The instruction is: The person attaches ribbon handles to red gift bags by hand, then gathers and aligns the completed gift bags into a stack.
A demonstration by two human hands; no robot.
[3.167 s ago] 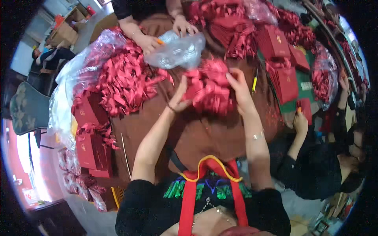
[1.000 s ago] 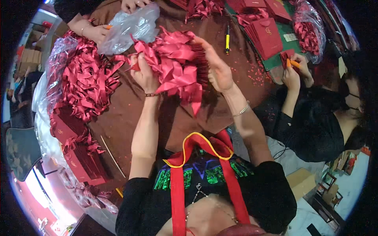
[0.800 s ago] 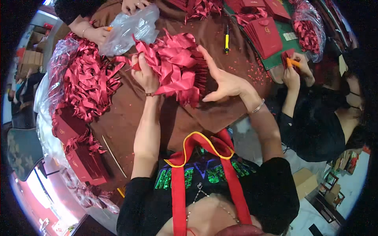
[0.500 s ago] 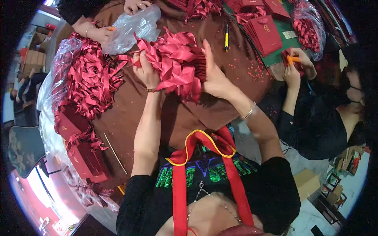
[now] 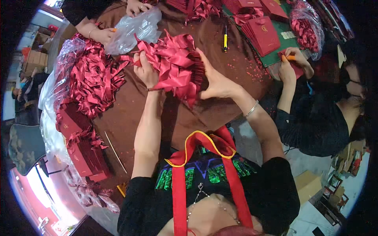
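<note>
Above the brown-covered table I hold a thick stack of red paper bags (image 5: 198, 70), its satin ribbons (image 5: 173, 65) spilling loosely over it. My left hand (image 5: 146, 74) is closed around the ribbon side of the stack. At the other end, my right hand (image 5: 218, 82) cups the stacked paper edges, fingers along the far side and thumb nearer me. A large heap of red ribbons (image 5: 96, 78) lies left of my left hand, partly in clear plastic. Below that heap stand more red bags (image 5: 84, 157) with ribbons.
A co-worker's hands (image 5: 104, 35) rest by a crumpled clear plastic bag (image 5: 136, 29) at the far left. On the right, another person's hands (image 5: 291, 67) handle a red piece. A yellow-black pen (image 5: 225, 41), fanned red bags (image 5: 263, 35) and a thin stick (image 5: 115, 151) lie on the table (image 5: 185, 126).
The stack has tilted and shifted slightly left. My right hand has turned, its thumb now showing at the near edge. The person on the right has moved their hands slightly.
</note>
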